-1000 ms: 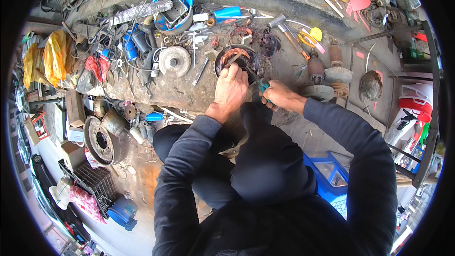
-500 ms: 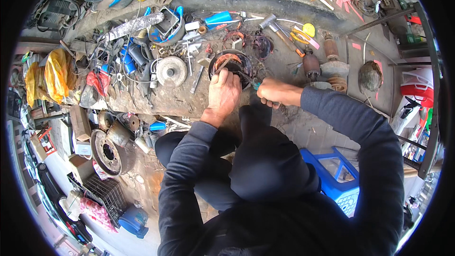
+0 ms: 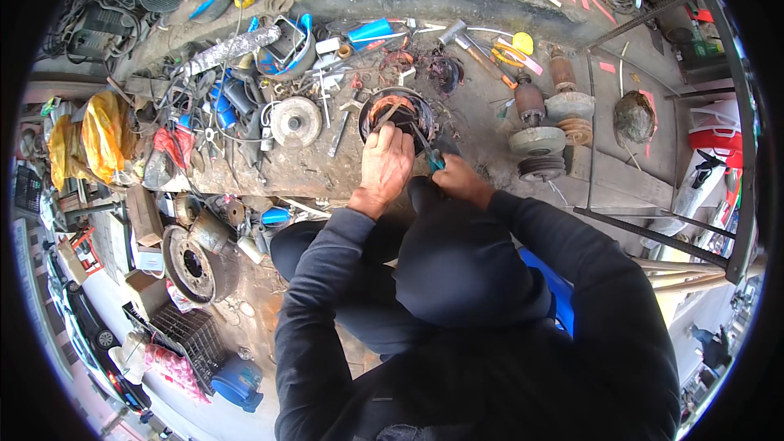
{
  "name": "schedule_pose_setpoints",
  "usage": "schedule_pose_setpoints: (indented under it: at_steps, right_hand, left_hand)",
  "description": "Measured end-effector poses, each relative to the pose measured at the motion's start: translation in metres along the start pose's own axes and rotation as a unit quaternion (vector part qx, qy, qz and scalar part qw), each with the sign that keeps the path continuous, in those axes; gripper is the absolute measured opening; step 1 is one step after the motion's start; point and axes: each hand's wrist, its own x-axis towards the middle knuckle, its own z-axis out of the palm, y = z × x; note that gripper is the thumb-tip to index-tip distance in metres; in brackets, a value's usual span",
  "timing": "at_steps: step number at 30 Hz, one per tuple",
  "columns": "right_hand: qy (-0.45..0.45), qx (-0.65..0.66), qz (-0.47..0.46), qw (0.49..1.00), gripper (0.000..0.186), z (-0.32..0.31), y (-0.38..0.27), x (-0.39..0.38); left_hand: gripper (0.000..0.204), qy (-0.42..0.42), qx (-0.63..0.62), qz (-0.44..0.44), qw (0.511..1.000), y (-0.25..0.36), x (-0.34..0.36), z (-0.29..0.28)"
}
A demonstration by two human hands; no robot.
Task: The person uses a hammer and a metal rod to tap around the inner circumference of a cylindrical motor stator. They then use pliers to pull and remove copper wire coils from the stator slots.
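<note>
A round motor stator point(image 3: 428, 104) with copper windings inside sits on the work surface ahead of me. At its near rim, the fingers of my left hand point(image 3: 387, 165) are pinched together on a thin brown strip point(image 3: 384, 118) that reaches into the windings. My right hand point(image 3: 462, 180) is closed around a teal-handled tool point(image 3: 436, 160). Its slim metal end points into the stator at the right of my left fingers. Whether this is a pair of pliers or a screwdriver is too small to tell. The tip is hidden among the dark inner parts.
A hammer point(image 3: 470, 49) lies beyond the stator. Motor rotors point(image 3: 529, 101) and pulleys point(image 3: 537, 142) stand to the right, near a metal frame point(image 3: 739, 139). To the left are a grey round cover point(image 3: 295, 122) and tangled cables. A wheel rim point(image 3: 193, 263) lies lower left.
My right hand has moved in toward the stator, bringing the teal-handled tool closer, and my right elbow has dropped inward. My left hand stays nearly in place.
</note>
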Motion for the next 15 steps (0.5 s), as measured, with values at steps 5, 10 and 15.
schedule_pose_setpoints:
  at_steps: [5, 10, 15]
  right_hand:
    - [-0.192, 0.189, 0.137, 0.953, 0.025, -0.057, -0.023, 0.016]
    - [-0.245, 0.037, 0.16, 0.956, 0.022, -0.098, -0.038, -0.013]
    - [-0.292, 0.137, 0.205, 0.924, 0.016, -0.1, -0.055, -0.025]
  left_hand:
    - [0.006, -0.02, -0.054, 0.012, 0.998, -0.023, 0.007, -0.013]
    - [0.02, 0.138, -0.216, -0.034, 0.966, -0.044, 0.008, -0.039]
    - [0.034, 0.118, -0.23, -0.19, 0.947, -0.057, 0.006, -0.047]
